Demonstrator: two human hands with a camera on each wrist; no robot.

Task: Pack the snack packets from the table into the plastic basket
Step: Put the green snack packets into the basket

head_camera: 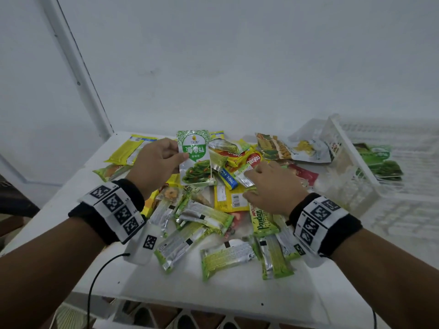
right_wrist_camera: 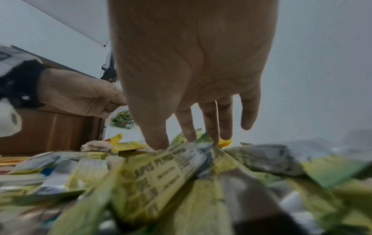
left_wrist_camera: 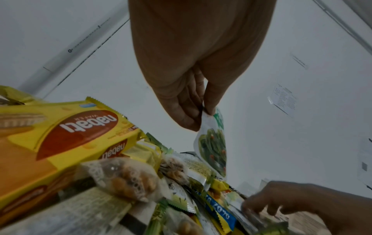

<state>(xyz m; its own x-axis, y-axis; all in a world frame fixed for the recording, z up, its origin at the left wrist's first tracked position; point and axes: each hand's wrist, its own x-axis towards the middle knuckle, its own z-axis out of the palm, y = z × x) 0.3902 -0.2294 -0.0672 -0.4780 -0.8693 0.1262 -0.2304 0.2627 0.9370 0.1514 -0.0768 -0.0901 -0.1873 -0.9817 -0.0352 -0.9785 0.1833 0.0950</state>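
Many snack packets (head_camera: 213,217) heaped mid-frame on counter (head_camera: 213,290); plastic basket (head_camera: 351,167) at right. Left wrist view: left hand (left_wrist_camera: 193,95) pinches seaweed pouch (left_wrist_camera: 213,151) by top edge, light, limp, slippery. Right wrist view: right hand (right_wrist_camera: 191,79), fingers spread, fingertips pressing green wafer packet (right_wrist_camera: 161,178), no grip closed.

Plain indoor room, type uncertain.
Bare white walls (head_camera: 237,55), a white counter (head_camera: 213,288), and a brown wooden door (right_wrist_camera: 52,132).

Snack packets (head_camera: 204,217) crowd mid-table; white basket (head_camera: 349,176) blocks right side; near edge bare.
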